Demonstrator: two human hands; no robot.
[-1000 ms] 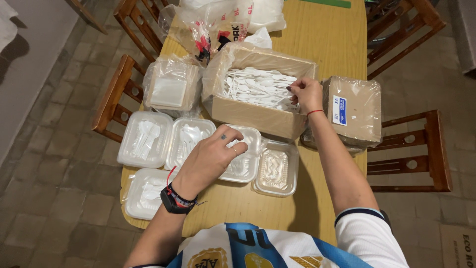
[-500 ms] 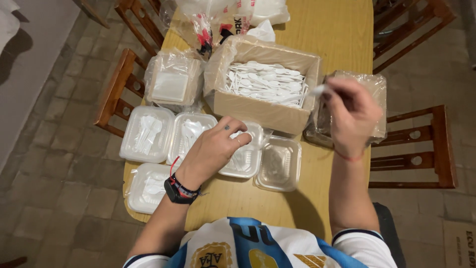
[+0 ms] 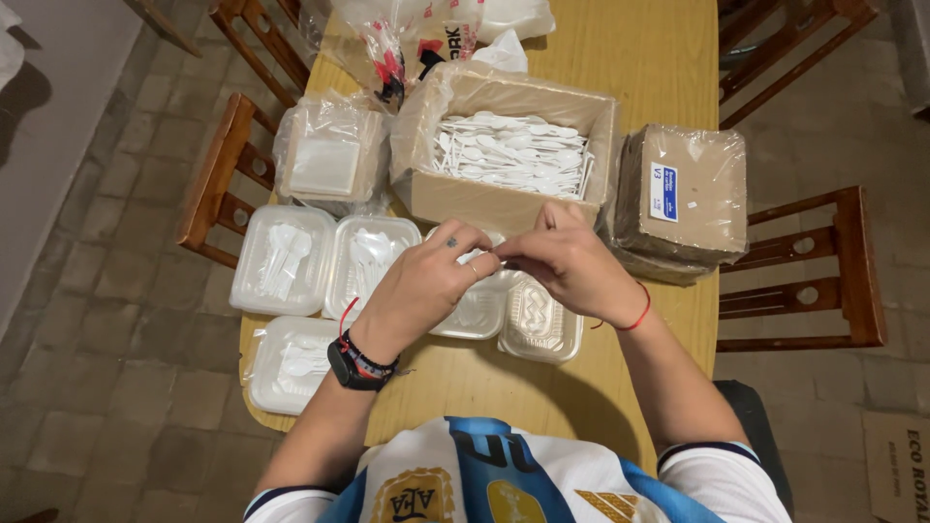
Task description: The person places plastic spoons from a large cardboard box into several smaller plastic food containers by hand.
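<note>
My left hand (image 3: 426,281) and my right hand (image 3: 572,261) meet fingertip to fingertip just in front of a cardboard box (image 3: 465,199). Between them they pinch a white plastic spoon (image 3: 487,258), mostly hidden by the fingers. The box is full of loose white plastic spoons (image 3: 509,153). Under my hands lies an open clear plastic container (image 3: 475,315), and another one (image 3: 540,327) sits right of it. More clear containers (image 3: 283,260) (image 3: 368,261) (image 3: 295,358) with white cutlery inside lie to the left.
A plastic-wrapped stack of clear containers (image 3: 329,160) stands left of the box, and a wrapped stack of brown cardboard lids (image 3: 683,194) right of it. Plastic bags (image 3: 417,39) lie at the far end of the wooden table (image 3: 659,58). Wooden chairs (image 3: 218,174) (image 3: 814,271) flank it.
My right hand left the box with a spoon, swung over the brown stack and came back to the left hand. My left hand lifted off the container and met it.
</note>
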